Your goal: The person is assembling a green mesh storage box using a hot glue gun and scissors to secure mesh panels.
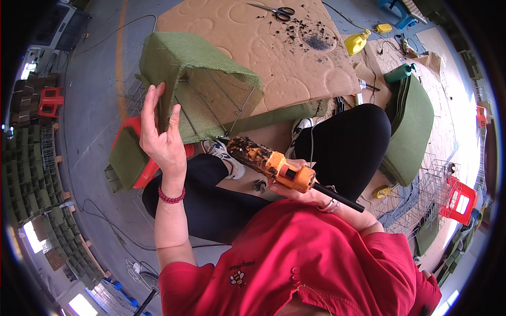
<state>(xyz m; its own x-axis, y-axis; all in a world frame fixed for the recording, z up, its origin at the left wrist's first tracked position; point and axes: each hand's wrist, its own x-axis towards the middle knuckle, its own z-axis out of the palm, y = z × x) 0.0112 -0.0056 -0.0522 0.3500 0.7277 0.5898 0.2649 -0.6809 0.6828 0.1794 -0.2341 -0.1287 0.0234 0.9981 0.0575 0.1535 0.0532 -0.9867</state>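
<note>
A green woven-fabric box [182,52] on a thin wire frame lies with its open side toward me, at the edge of a cardboard sheet. My left hand [162,137] is raised at the box's left side, fingers stretched out and thumb apart. Its fingertips are against or very close to the fabric. In my right hand [300,195] is an orange glue gun [252,156], its front crusted with dark residue. A black glue stick [340,198] juts from its back. The gun's tip points at the box's lower front edge, by a wire corner; whether it touches is unclear.
Scissors [279,11] and dark glue crumbs [316,42] lie on the cardboard [237,26]. Right of it are a yellow bottle [357,42], a green bottle [399,73] and stacked green panels [414,126]. Wire frames [421,195] stand at lower right, a red stool [150,171] at left.
</note>
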